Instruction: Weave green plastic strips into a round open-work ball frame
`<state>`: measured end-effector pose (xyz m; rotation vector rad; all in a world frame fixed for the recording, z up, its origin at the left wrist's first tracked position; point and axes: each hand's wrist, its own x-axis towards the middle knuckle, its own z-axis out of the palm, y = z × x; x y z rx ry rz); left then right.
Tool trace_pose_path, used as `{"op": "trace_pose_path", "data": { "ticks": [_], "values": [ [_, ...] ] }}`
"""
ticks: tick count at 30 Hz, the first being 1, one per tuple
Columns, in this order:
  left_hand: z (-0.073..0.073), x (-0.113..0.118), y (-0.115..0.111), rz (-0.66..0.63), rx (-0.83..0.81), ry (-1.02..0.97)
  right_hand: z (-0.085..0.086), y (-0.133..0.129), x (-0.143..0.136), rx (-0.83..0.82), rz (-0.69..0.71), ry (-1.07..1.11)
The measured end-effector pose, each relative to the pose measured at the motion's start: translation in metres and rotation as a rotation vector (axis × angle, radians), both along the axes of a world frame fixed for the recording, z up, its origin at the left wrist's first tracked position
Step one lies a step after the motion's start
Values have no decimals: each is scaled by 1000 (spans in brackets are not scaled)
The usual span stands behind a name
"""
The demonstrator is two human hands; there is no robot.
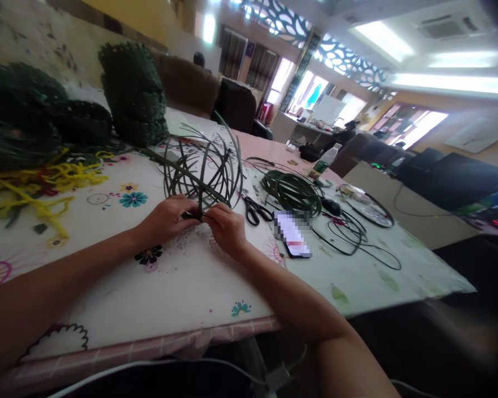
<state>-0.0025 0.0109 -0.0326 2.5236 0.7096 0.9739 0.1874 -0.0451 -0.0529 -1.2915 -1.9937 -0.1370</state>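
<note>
An openwork bundle of dark green strips (203,171) stands on the flowered tablecloth, its strips curving up and crossing one another. At its near edge my left hand (170,220) pinches the strips from the left, fingers closed. Close beside it, my right hand (227,226) grips the same edge from the right, also closed, with the fingertips of both hands almost meeting. The exact spot held is partly hidden by the fingers. Black-handled scissors (255,211) lie just right of the bundle.
A coil of green strip (292,190), a phone (292,235) and a bottle (326,160) are on the right. Yellow cords (62,177) lie left, before stacked dark green woven pieces (135,94). The table's front edge (170,345) has a pink border.
</note>
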Motion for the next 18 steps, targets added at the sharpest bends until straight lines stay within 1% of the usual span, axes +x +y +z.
{"op": "trace_pose_path", "data": {
  "ticks": [2,4,7,9,14,18],
  "values": [
    [-2,0,2,7,79,26,0,2,2,-1,28,31],
    [-4,1,3,38,109,19,0,4,4,-2,77,56],
    [-3,2,1,56,99,-20,1,7,10,6,165,67],
    [-1,2,0,69,69,-42,1,8,12,19,197,78],
    [3,3,-3,128,-18,-54,3,7,11,34,188,104],
    [7,4,-6,147,-65,-41,4,4,8,37,169,111]
  ]
}}
